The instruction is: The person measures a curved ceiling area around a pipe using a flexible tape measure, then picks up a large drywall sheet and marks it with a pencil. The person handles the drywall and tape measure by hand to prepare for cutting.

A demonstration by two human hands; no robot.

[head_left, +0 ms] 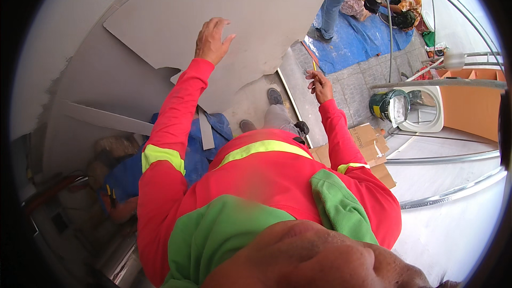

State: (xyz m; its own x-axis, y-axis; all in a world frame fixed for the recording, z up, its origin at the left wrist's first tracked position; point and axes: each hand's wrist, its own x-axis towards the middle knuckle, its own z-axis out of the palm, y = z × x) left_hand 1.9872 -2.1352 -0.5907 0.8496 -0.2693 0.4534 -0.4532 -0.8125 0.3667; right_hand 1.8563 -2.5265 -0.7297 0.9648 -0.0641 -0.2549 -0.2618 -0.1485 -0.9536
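A large grey sheet of board [256, 16] with a ragged, broken lower edge fills the upper middle. My left hand [212, 41] is in front of its face, fingers bent and thumb apart, with nothing in it; whether it touches the board I cannot tell. To the right of the board's broken edge, my right hand [321, 86] is closed, fingertips pinched together. What it holds, if anything, is too small to name. A thin red and yellow strip [310, 56] shows just beyond those fingers.
A blue tarp [349, 48] lies on the paving at upper right, where a person in jeans [338, 2] stands and another crouches. At right are a dark bucket [392, 108], metal poles [437, 83] and cardboard [368, 144]. Narrow board strips [205, 130] lean at lower left.
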